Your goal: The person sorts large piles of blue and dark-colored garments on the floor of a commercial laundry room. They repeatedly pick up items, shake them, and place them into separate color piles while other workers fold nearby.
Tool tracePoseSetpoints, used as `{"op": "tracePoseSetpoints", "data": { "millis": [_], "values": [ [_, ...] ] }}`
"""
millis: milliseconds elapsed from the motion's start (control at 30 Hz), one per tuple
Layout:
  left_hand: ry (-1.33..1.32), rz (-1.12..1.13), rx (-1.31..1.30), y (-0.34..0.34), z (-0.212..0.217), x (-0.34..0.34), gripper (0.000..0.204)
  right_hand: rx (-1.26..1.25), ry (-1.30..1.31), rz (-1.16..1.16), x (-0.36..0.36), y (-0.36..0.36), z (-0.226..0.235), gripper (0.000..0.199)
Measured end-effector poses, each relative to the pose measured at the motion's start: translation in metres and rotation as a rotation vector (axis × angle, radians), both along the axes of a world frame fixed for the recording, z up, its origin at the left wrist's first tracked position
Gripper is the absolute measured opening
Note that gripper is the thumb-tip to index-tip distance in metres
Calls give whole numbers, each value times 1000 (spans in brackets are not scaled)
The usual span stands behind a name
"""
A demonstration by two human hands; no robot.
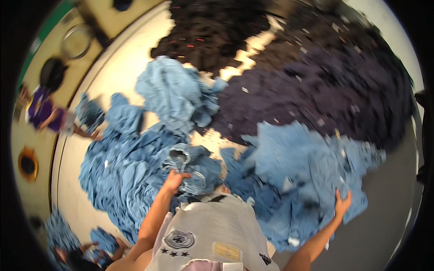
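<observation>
My left hand (174,182) is closed on a faded pair of jeans (199,174), with a rolled opening just beyond the fingers. The jeans lie against the right side of a large heap of blue denim (122,167). My right hand (342,204) rests at the right edge of another pile of light-blue denim (289,149), its fingers apart against the cloth. Whether any fold is pinched there is hard to see. Darker denim (253,185) lies in the near left part of that pile.
Behind are a dark purple garment heap (298,95), a black heap (208,31) and a light-blue denim mound (167,90). A person in a purple top (45,110) reaches to the left heap. Another person's hands (120,246) hold denim at lower left. Round machine doors (76,41) line the left.
</observation>
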State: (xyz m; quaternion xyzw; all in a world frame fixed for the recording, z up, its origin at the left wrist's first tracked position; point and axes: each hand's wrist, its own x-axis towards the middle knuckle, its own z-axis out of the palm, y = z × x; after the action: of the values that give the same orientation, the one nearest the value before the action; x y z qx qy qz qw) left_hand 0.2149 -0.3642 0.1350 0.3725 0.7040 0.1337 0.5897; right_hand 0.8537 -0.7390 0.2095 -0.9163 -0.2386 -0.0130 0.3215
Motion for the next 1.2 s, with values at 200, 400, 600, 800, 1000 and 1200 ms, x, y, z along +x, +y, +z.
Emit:
{"op": "tracePoseSetpoints", "data": {
  "millis": [200, 400, 600, 800, 1000, 1200],
  "values": [
    [-301, 49, 237, -4, -24, -15, 75, 298, -7, 322, -101, 200, 79, 65],
    [-93, 20, -48, 39, 9, -26, 88, 508, -236, 168, -215, 385, 140, 44],
    [-224, 141, 18, 99, 42, -64, 75, 605, 9, 760, -424, 469, 76, 50],
    [-386, 131, 200, 147, 28, -92, 53, 306, 603, 1511, -533, 484, 0, 62],
    [-418, 151, 187, 191, 34, -100, 68, -26, 1527, 1013, -522, 560, -7, 85],
    [-11, -304, 193, 304, 85, -115, 61, -147, 1785, 820, -545, 660, -21, 38]
  ]
}}
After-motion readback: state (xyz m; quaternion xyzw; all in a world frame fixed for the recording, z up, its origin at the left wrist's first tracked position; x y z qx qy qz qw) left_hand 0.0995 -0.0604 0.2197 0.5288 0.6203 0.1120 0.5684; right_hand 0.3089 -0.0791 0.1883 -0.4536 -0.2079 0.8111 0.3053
